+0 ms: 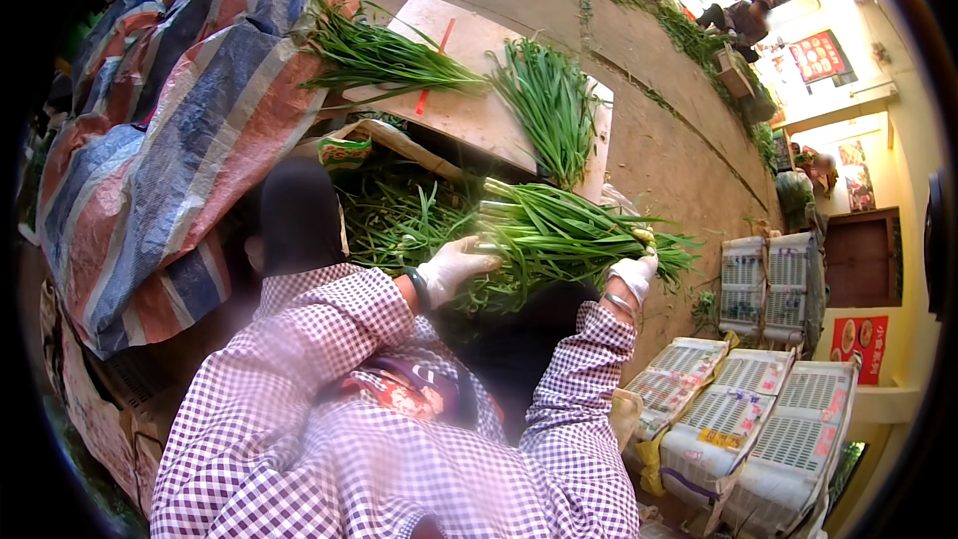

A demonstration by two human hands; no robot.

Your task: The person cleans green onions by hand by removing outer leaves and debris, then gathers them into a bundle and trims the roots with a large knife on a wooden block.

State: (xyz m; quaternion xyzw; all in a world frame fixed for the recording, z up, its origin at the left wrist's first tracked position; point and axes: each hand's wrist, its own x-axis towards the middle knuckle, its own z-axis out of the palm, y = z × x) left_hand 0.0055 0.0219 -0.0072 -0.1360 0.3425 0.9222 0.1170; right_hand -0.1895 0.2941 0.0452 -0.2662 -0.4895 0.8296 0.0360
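Observation:
A loose bunch of green garlic chives [569,230] lies across in front of me, most of its pale stalk ends toward the left. My left hand [459,268], in a white glove, is closed at that pale end, its fingertips partly hidden by the greens. At the bunch's right end, my right hand [636,275], gloved too, pinches a few stalks with pale tips between thumb and fingers. Beyond, two more chive bunches, one on the left [399,58] and one on the right [552,110], rest on a pale board [479,35] with a red stripe.
Loose chives [404,215] fill an open sack beside my left hand. A striped tarpaulin [200,130] covers a heap at the left. Several slatted white crates [718,409] stand at the right. Another person [743,22] sits at the far right by heaped greens.

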